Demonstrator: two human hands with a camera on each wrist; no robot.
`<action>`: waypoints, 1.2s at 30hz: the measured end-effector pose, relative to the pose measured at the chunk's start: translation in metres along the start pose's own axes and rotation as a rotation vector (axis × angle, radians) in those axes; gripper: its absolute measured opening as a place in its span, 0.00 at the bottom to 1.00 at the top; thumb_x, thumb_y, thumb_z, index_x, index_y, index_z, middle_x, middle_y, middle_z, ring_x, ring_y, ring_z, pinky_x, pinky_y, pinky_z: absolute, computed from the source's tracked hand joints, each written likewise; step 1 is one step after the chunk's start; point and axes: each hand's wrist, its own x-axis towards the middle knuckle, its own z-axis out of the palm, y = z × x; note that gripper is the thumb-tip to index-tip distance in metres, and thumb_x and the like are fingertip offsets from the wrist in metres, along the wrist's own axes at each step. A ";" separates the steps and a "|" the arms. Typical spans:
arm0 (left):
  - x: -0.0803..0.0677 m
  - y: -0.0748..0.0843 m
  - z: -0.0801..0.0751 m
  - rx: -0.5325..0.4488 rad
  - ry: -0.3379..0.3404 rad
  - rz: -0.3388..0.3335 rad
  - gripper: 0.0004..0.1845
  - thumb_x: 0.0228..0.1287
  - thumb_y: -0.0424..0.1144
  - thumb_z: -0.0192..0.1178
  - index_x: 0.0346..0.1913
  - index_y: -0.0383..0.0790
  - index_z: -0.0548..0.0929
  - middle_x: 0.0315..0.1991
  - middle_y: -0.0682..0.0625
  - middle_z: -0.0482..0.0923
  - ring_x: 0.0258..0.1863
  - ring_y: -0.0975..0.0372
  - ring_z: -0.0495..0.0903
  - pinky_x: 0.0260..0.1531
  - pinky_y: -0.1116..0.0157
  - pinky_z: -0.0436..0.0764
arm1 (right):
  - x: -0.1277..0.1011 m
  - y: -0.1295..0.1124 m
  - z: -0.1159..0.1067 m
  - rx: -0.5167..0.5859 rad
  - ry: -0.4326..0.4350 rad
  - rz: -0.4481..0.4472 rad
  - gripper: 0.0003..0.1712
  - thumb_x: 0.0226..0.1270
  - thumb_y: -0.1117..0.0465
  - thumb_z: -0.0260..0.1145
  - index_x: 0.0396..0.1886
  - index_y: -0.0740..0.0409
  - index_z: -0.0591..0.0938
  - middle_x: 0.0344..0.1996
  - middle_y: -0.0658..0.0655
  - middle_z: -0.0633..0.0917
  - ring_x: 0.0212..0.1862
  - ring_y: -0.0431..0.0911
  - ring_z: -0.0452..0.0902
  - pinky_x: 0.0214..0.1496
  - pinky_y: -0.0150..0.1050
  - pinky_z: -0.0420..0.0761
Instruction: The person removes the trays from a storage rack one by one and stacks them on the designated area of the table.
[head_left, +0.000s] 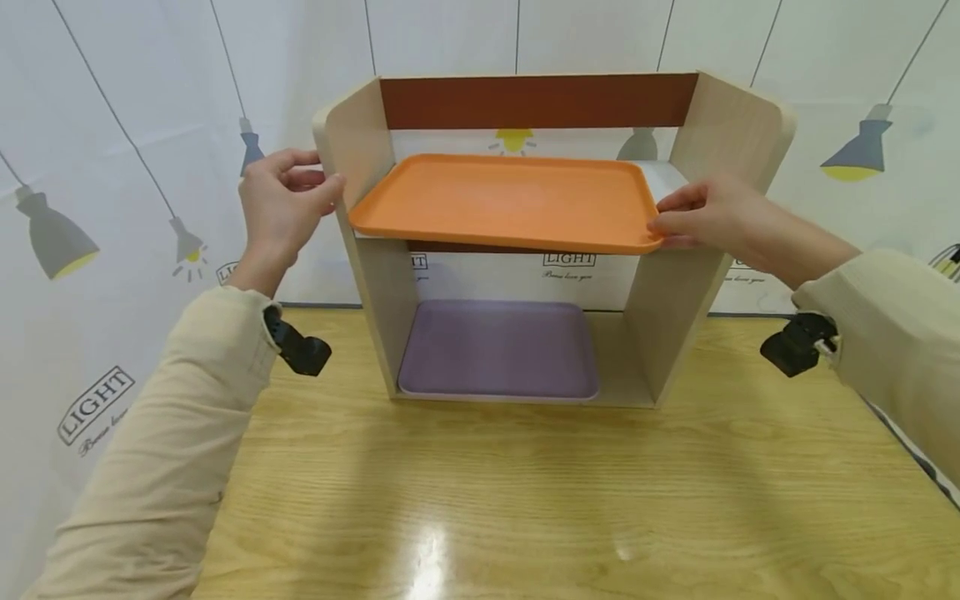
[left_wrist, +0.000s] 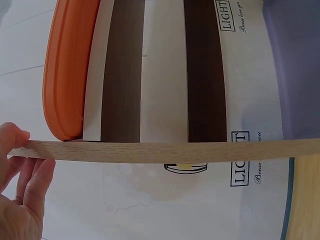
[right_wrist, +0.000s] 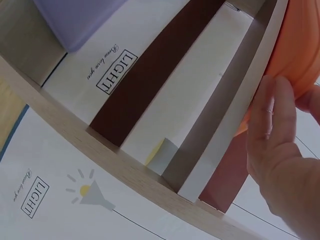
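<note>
My left hand point(head_left: 277, 204) pinches the front edge of the left side panel point(head_left: 363, 137) of a pale wooden two-tier shelf, thumb on the inner side and fingers outside in the left wrist view. An orange tray point(head_left: 502, 200) lies on the upper board, close to the left panel and slightly askew. Its right rim is between the thumb and fingers of my right hand point(head_left: 708, 212). In the right wrist view the fingers point(right_wrist: 282, 110) reach under that rim. A purple tray point(head_left: 498, 350) lies flat on the bottom board, toward the left.
The shelf's right panel point(head_left: 678, 275) stands just behind my right hand. A reddish-brown rail point(head_left: 540, 102) crosses the top back. The shelf stands on a wood-grain table point(head_left: 525, 492), before a white backdrop point(head_left: 187, 67) printed with lamps.
</note>
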 end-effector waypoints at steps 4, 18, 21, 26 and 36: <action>-0.001 0.000 0.000 0.004 -0.008 -0.003 0.21 0.52 0.43 0.62 0.50 0.39 0.78 0.35 0.47 0.78 0.30 0.62 0.78 0.29 0.75 0.78 | -0.007 0.005 0.004 0.028 0.025 -0.022 0.33 0.60 0.57 0.60 0.58 0.75 0.64 0.40 0.55 0.76 0.32 0.33 0.76 0.39 0.28 0.78; -0.001 -0.003 0.000 -0.030 0.009 0.041 0.20 0.50 0.40 0.63 0.47 0.35 0.79 0.30 0.50 0.79 0.25 0.68 0.78 0.25 0.77 0.78 | -0.027 0.013 0.018 0.301 0.031 -0.019 0.33 0.61 0.57 0.59 0.58 0.74 0.59 0.37 0.48 0.76 0.37 0.33 0.76 0.46 0.26 0.74; -0.001 -0.003 0.001 -0.036 0.014 0.045 0.20 0.50 0.40 0.63 0.47 0.34 0.79 0.30 0.50 0.79 0.25 0.69 0.78 0.25 0.77 0.78 | -0.033 0.013 0.019 0.332 0.028 -0.001 0.35 0.60 0.55 0.60 0.58 0.73 0.59 0.38 0.48 0.76 0.38 0.33 0.76 0.46 0.26 0.74; -0.001 -0.003 0.002 -0.022 0.004 0.032 0.21 0.51 0.41 0.63 0.49 0.36 0.78 0.34 0.47 0.79 0.28 0.68 0.78 0.28 0.75 0.79 | -0.042 0.015 0.020 0.377 0.014 0.027 0.40 0.59 0.52 0.60 0.62 0.71 0.56 0.46 0.53 0.71 0.41 0.32 0.75 0.48 0.26 0.73; 0.000 -0.001 0.004 -0.026 0.009 0.037 0.21 0.51 0.41 0.62 0.49 0.37 0.78 0.35 0.47 0.79 0.30 0.67 0.79 0.31 0.73 0.79 | -0.055 0.019 0.023 0.516 0.004 0.047 0.44 0.56 0.52 0.63 0.65 0.67 0.53 0.50 0.54 0.67 0.44 0.35 0.75 0.47 0.26 0.73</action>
